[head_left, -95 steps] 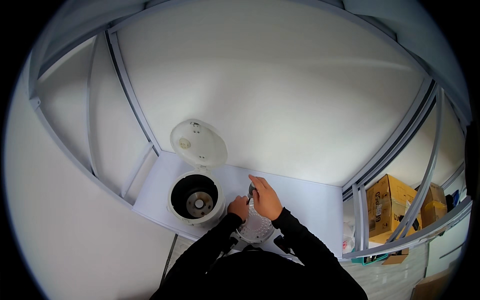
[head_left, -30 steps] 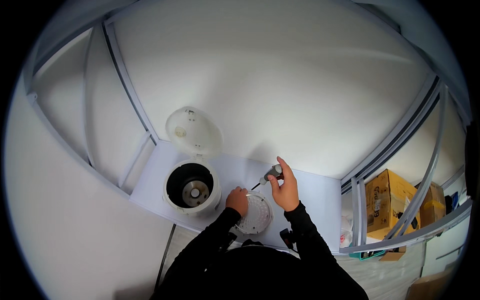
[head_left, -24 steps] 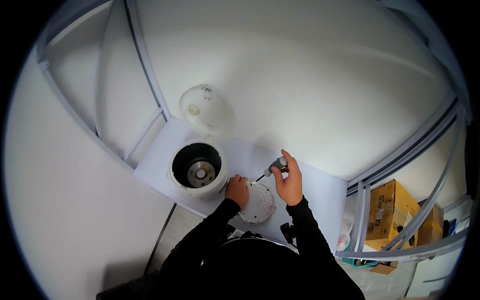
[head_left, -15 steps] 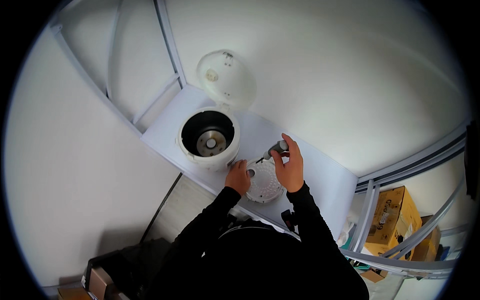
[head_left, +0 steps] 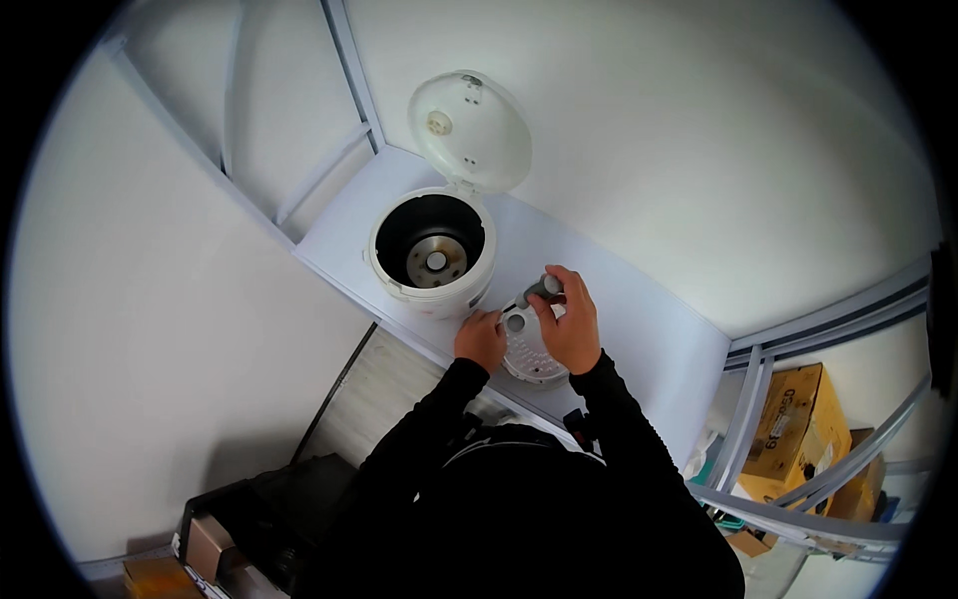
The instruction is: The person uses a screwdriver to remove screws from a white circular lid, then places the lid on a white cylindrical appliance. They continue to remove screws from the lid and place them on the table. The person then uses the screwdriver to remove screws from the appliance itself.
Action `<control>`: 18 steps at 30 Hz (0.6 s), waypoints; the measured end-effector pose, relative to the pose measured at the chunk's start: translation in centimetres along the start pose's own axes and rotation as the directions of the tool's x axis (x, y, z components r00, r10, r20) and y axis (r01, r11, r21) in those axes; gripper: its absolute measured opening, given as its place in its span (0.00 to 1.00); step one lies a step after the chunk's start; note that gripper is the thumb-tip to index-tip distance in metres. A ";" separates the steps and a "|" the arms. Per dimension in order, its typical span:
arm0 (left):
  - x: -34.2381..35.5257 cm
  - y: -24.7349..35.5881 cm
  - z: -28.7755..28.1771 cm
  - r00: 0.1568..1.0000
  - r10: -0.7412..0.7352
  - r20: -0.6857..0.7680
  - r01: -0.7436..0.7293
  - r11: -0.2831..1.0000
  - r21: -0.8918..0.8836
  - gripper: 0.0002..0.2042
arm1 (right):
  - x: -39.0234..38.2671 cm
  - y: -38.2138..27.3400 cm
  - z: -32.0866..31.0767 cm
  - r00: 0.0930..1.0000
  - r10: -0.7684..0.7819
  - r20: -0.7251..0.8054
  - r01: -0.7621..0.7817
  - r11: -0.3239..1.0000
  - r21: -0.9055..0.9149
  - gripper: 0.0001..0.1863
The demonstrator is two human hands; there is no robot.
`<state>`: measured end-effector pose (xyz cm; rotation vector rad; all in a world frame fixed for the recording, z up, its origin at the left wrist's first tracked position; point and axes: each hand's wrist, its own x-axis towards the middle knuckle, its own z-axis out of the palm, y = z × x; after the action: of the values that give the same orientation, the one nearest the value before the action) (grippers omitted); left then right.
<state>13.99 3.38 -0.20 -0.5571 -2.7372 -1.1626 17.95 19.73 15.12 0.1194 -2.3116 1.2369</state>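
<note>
A white round perforated plate [head_left: 534, 361], like a rice cooker's inner lid, lies on the table with a grey round piece [head_left: 515, 322] near its far edge. My left hand [head_left: 481, 340] is closed at the plate's left rim, its fingertips largely hidden. My right hand [head_left: 574, 326] grips the handle of a grey screwdriver [head_left: 542, 290] above the plate's far side. The screwdriver tilts down to the left, its tip close to my left fingertips; whether it touches anything cannot be made out. Left of the plate stands a white rice cooker [head_left: 449, 297] with its lid [head_left: 479, 135] raised.
The light table [head_left: 649, 359] runs along the wall. A grey metal frame [head_left: 743, 419] rises at its right end, with yellow cardboard boxes [head_left: 788, 424] beyond. A black bin-like container [head_left: 284, 499] holding boxes stands on the floor at lower left.
My right hand has brought the screwdriver left, so its tip is nearer my left fingertips. My left hand stays at the plate's rim. The whole view has shifted slightly.
</note>
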 end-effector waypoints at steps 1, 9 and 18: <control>0.1 -0.1 -0.1 1.000 0.013 0.000 -0.013 1.000 -0.005 0.11 | -0.1 0.0 0.3 1.000 0.010 0.000 -0.010 1.000 -0.003 0.23; 0.8 -0.6 -0.8 0.983 -0.010 0.181 0.017 0.999 -0.036 0.14 | -1.0 -0.2 1.3 0.994 0.109 -0.021 -0.110 0.992 -0.058 0.23; 0.9 -1.4 -1.1 0.976 0.025 0.216 -0.012 0.998 -0.062 0.16 | -1.7 -0.9 2.5 0.995 0.076 -0.070 -0.080 0.995 -0.055 0.23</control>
<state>12.63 1.99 -0.14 -0.7584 -2.8760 -1.2524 18.77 16.97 13.86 -0.0329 -2.3100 1.1916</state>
